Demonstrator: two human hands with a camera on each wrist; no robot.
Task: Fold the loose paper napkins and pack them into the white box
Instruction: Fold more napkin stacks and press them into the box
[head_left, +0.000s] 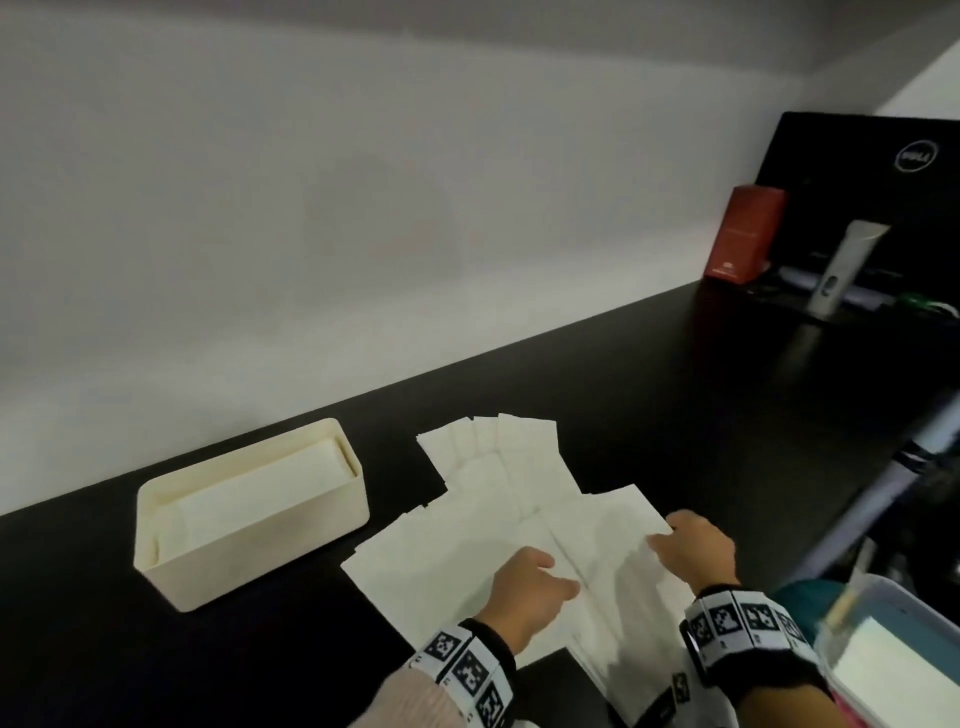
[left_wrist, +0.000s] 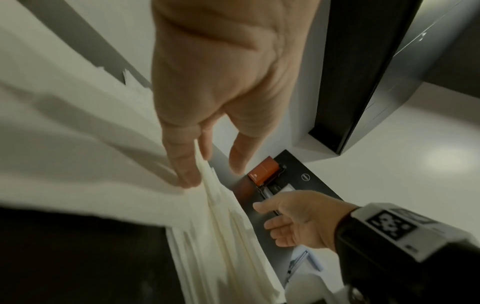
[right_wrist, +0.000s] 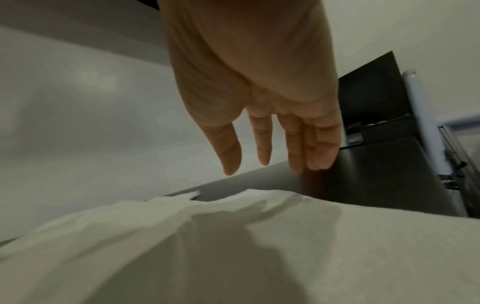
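Note:
Several loose white paper napkins (head_left: 498, 525) lie fanned and overlapping on the black table (head_left: 675, 395). To their left stands the white box (head_left: 156, 561), with folded napkins (head_left: 260, 499) inside it. My left hand (head_left: 545, 577) rests on the near middle of the pile. In the left wrist view its straight fingers (left_wrist: 182, 164) touch a raised napkin edge (left_wrist: 207, 185), thumb apart. My right hand (head_left: 670, 535) hovers at the right edge of the top napkin. In the right wrist view its fingers (right_wrist: 262, 144) hang straight above the paper (right_wrist: 285, 236) and hold nothing.
A white wall runs along the table's far edge. At the far right stand a red carton (head_left: 743, 234), a black monitor (head_left: 872, 197) and a white tube (head_left: 841, 265). A clear plastic container (head_left: 893, 654) sits by my right wrist.

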